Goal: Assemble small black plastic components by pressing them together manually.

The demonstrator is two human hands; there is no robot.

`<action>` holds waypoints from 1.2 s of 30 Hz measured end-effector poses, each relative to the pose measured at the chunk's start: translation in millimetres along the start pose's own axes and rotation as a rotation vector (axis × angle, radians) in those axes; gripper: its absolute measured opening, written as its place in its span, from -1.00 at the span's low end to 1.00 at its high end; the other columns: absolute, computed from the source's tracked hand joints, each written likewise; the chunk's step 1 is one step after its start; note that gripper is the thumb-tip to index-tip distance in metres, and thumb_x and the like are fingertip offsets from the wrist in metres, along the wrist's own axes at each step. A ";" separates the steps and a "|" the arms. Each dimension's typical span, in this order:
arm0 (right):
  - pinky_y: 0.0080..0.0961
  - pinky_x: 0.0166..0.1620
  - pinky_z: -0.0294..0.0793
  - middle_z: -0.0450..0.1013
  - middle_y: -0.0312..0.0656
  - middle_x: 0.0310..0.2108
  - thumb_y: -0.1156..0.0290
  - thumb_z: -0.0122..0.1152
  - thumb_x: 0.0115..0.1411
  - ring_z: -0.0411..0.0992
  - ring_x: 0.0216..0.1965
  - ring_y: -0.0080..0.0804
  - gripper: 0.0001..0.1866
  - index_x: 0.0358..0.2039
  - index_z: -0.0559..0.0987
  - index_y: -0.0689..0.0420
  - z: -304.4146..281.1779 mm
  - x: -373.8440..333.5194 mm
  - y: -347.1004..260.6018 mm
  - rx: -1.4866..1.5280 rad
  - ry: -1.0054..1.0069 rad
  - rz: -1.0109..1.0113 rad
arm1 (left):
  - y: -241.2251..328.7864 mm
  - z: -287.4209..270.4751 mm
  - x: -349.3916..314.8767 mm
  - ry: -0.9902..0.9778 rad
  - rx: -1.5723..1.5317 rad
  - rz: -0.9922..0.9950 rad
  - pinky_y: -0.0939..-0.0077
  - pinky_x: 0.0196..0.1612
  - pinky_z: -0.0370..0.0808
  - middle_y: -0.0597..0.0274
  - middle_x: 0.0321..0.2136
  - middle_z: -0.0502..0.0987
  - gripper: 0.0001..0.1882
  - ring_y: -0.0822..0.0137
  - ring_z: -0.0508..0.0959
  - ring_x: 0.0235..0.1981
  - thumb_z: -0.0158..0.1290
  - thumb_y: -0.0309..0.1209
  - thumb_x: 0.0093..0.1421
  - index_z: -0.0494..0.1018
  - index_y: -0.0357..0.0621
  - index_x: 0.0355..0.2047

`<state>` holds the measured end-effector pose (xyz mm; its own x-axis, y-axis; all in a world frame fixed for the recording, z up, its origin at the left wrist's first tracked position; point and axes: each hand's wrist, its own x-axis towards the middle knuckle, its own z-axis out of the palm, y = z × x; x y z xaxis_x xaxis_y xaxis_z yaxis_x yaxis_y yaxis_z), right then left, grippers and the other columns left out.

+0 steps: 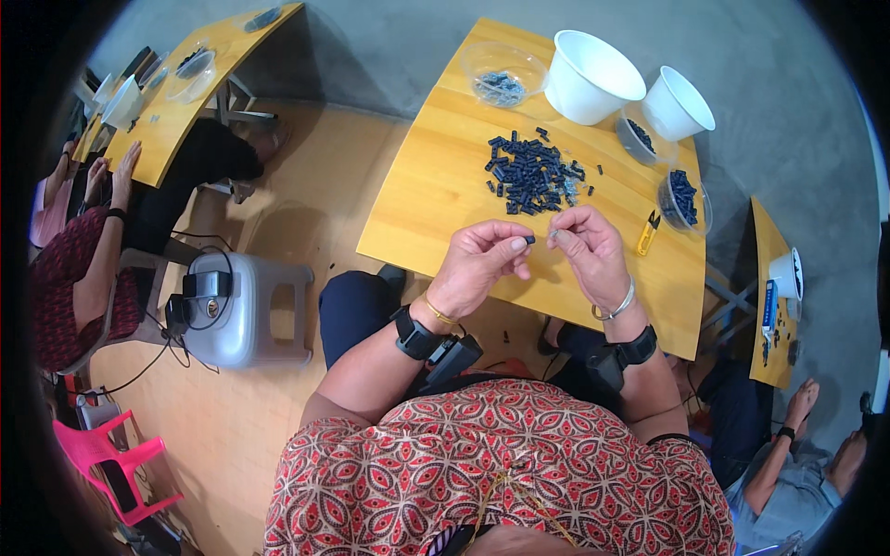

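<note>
Above the near part of the wooden table [408, 218], my left hand [480, 264] pinches a small black cylindrical piece [529, 239] between thumb and fingers. Close beside it on the right, my right hand [591, 255] is closed in a pinch on a tiny pale, greyish piece [553, 233], too small to name. A slight gap separates the two pieces. Just beyond my hands lies a loose pile of black cylindrical pieces [528, 174], with some small clear or silvery bits [573, 181] at its right side.
Yellow-handled snips [647, 233] lie right of my right hand. Clear bowls hold silvery parts [501, 88] and black pieces [681, 196]. White tubs [593, 79] stand at the back. Other people work at tables left and right. A grey stool [246, 310] stands left, a pink chair [116, 463] behind it.
</note>
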<state>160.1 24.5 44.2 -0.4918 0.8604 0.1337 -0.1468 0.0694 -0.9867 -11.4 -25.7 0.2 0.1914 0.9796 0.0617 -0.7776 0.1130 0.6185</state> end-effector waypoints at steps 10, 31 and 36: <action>-0.66 -0.37 0.36 0.38 -0.27 -0.45 0.63 0.07 0.10 0.37 -0.45 -0.57 -0.91 -0.37 0.41 0.20 14.8 -1.7 1.5 -0.573 0.067 -0.310 | -1.7 2.0 0.8 0.035 -0.016 0.007 0.52 -0.31 0.56 0.22 -0.44 0.48 -0.86 0.46 0.47 -0.44 -0.03 -0.54 0.18 0.46 -0.29 -0.26; -0.48 -0.38 0.40 0.39 -0.13 -0.48 0.65 0.06 0.05 0.42 -0.46 -0.24 -0.90 -0.40 0.41 0.19 28.2 -1.9 -2.1 -0.732 0.086 -0.365 | -4.0 3.3 1.1 0.109 0.253 0.104 0.68 -0.40 0.46 0.21 -0.39 0.52 -0.83 0.50 0.49 -0.50 0.03 -0.58 0.13 0.46 -0.31 -0.23; -0.51 -0.40 0.40 0.39 -0.15 -0.50 0.64 0.06 0.06 0.42 -0.48 -0.29 -0.91 -0.41 0.41 0.20 32.9 -4.0 5.3 -0.712 0.134 -0.399 | -7.2 1.5 0.3 0.100 0.063 0.054 0.67 -0.39 0.48 0.21 -0.38 0.52 -0.83 0.49 0.50 -0.47 0.03 -0.58 0.13 0.45 -0.31 -0.24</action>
<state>133.0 4.8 41.5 -0.4048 0.7533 0.5183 0.3121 0.6466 -0.6961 -4.9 -26.5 -3.1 0.0872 0.9960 0.0202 -0.7451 0.0517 0.6649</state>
